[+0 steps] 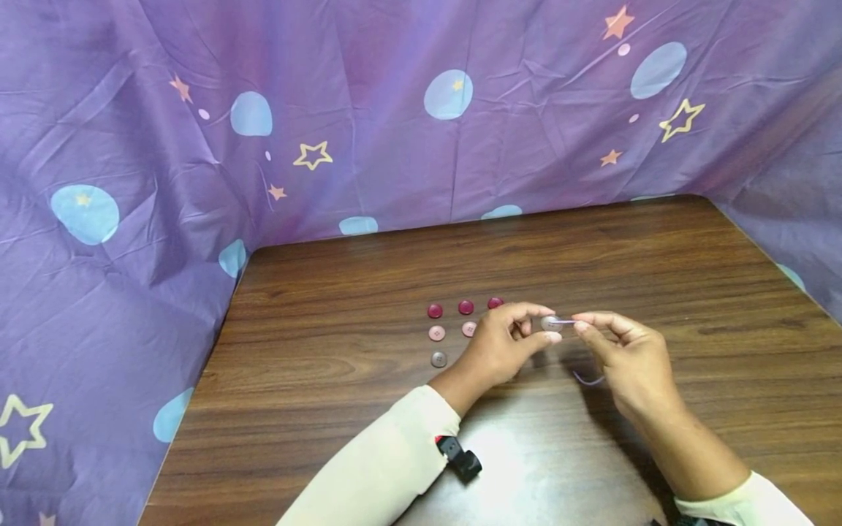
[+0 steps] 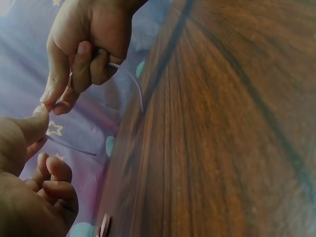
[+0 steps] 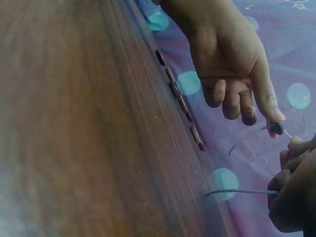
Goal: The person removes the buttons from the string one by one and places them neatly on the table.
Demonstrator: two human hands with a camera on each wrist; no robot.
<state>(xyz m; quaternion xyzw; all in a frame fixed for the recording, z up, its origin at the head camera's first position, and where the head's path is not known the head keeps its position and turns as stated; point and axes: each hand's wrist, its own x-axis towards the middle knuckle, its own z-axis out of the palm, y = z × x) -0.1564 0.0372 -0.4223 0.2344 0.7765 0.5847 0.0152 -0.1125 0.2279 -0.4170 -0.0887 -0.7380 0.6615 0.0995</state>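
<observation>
Above the table, my left hand [image 1: 496, 347] pinches a grey button [image 1: 551, 324] between thumb and index finger. My right hand [image 1: 638, 361] pinches a thin purple cord [image 1: 564, 321] close beside the button's face. In the right wrist view the button [image 3: 277, 128] looks dark and edge-on, with cord showing on both sides of it. One length of cord [image 2: 74, 147] trails past the left fingers in the left wrist view. Another length [image 3: 242, 191] hangs out from under the right hand's curled fingers.
Left of the hands, buttons lie in rows on the wooden table [image 1: 316, 314]: three magenta buttons [image 1: 465, 307] at the back, pink buttons [image 1: 437, 333] in the middle, a grey-brown button [image 1: 438, 359] in front. The left forearm partly hides this area. A purple patterned cloth [image 1: 395, 146] hangs behind.
</observation>
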